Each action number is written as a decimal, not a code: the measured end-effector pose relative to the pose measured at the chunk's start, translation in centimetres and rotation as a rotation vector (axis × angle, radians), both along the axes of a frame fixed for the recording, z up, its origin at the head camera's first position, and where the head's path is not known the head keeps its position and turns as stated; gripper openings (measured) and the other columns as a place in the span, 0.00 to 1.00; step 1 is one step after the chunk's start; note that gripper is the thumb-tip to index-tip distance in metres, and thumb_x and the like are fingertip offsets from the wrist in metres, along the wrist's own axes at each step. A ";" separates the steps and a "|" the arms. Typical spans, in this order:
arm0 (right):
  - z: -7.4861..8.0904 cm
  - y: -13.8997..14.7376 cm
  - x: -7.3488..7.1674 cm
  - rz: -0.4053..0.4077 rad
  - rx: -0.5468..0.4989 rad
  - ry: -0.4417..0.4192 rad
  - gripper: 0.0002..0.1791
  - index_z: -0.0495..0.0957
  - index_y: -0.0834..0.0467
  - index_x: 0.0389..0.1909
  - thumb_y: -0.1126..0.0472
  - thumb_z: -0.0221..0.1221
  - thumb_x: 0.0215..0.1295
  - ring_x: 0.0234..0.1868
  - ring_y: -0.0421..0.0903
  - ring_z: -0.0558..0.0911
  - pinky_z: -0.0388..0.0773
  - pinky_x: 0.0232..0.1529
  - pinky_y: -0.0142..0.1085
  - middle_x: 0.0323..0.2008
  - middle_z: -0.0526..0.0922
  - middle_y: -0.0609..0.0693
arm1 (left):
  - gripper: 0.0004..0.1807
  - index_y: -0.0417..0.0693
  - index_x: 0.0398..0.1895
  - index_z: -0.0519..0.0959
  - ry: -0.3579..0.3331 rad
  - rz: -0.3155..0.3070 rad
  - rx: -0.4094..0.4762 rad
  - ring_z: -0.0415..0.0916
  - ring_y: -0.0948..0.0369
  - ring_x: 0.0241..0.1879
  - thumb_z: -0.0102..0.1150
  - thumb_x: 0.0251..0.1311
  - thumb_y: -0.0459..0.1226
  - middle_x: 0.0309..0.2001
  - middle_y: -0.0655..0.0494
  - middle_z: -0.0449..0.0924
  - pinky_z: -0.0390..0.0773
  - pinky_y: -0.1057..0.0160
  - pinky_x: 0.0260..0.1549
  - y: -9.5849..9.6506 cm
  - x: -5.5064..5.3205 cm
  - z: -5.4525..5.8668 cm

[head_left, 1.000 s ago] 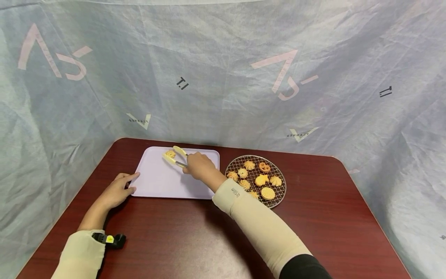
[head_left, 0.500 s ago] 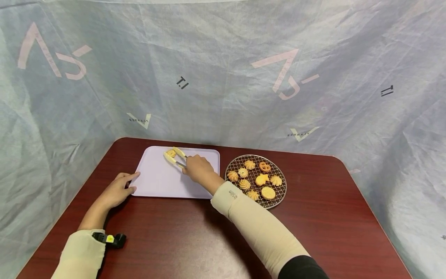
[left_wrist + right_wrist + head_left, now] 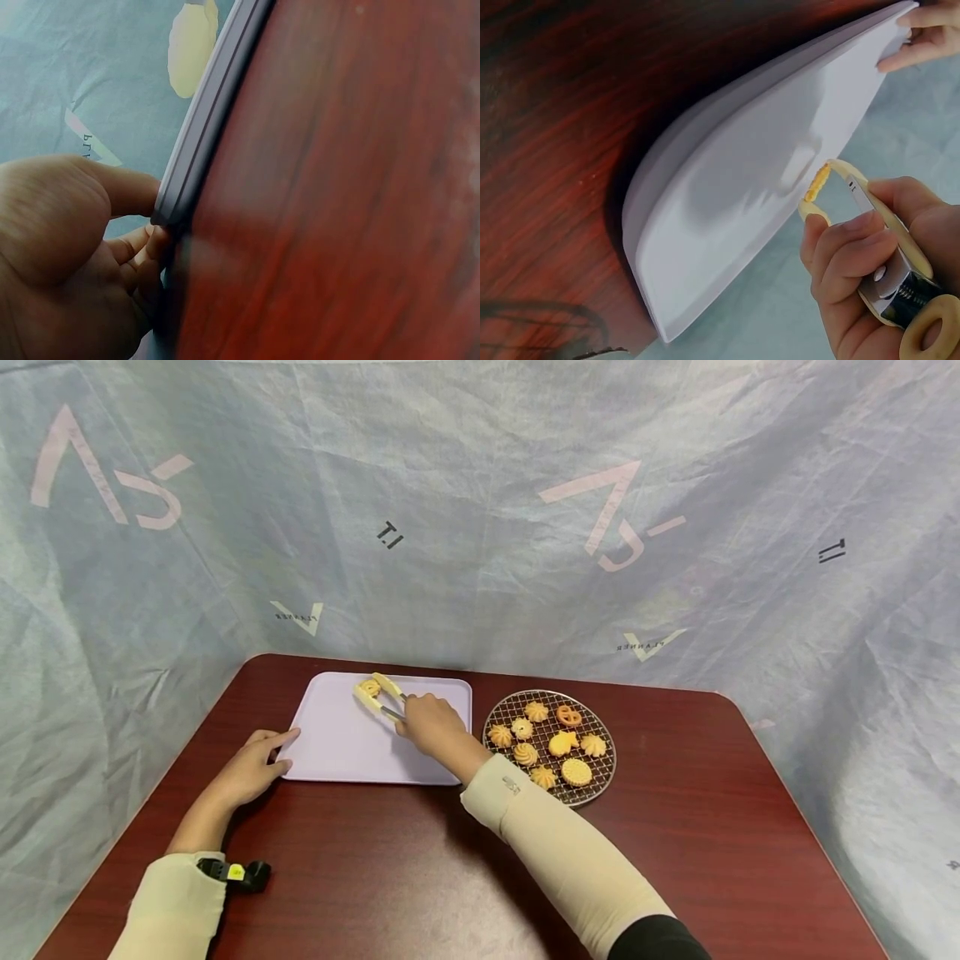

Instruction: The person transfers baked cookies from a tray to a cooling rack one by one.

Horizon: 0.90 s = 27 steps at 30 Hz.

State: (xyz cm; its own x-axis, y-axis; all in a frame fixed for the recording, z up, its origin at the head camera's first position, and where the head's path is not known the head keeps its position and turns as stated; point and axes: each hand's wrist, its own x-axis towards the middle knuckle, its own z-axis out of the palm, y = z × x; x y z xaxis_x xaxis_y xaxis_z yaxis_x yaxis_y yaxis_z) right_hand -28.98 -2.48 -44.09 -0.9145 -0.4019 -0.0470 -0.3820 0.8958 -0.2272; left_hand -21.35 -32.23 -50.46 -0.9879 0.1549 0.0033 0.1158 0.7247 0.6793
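My right hand (image 3: pixel 431 722) grips tongs (image 3: pixel 889 277) with cream-coloured tips and a metal middle. Between the tong tips sits a golden cookie (image 3: pixel 371 687), over the back left part of a pale lilac tray (image 3: pixel 337 743). In the right wrist view the cookie (image 3: pixel 820 180) appears edge-on between both tips. At the tray's front left corner, my left hand (image 3: pixel 251 768) pinches the rim, thumb on one side and fingers on the other in the left wrist view. One cream tong tip (image 3: pixel 191 52) shows beyond the tray edge there.
Right of the tray, a round wire rack (image 3: pixel 611 760) holds several cookies and a pretzel (image 3: pixel 568 716). Both stand on a dark red wooden table (image 3: pixel 360 860). A grey printed cloth (image 3: pixel 480 527) hangs behind and at the sides.
The tong tips and the cookie have shifted slightly to the right over the tray. My left hand stays at the tray's corner.
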 end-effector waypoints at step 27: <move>1.2 5.0 2.9 0.106 -0.079 0.142 0.21 0.78 0.61 0.54 0.48 0.61 0.74 0.30 0.56 0.85 0.80 0.28 0.45 0.33 0.85 0.58 | 0.32 0.27 0.74 0.62 -0.004 0.010 -0.010 0.66 0.40 0.50 0.56 0.69 0.26 0.56 0.27 0.63 0.68 0.41 0.49 -0.1 -0.1 -0.1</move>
State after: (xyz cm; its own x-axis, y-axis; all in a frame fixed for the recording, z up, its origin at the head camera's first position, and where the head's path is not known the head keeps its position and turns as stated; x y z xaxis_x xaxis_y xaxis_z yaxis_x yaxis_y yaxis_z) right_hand -26.03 2.50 -42.89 -0.8621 -0.4936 0.1148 -0.5064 0.8303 -0.2329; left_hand -21.41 -32.33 -50.55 -0.9895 0.1448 -0.0019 0.1059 0.7327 0.6723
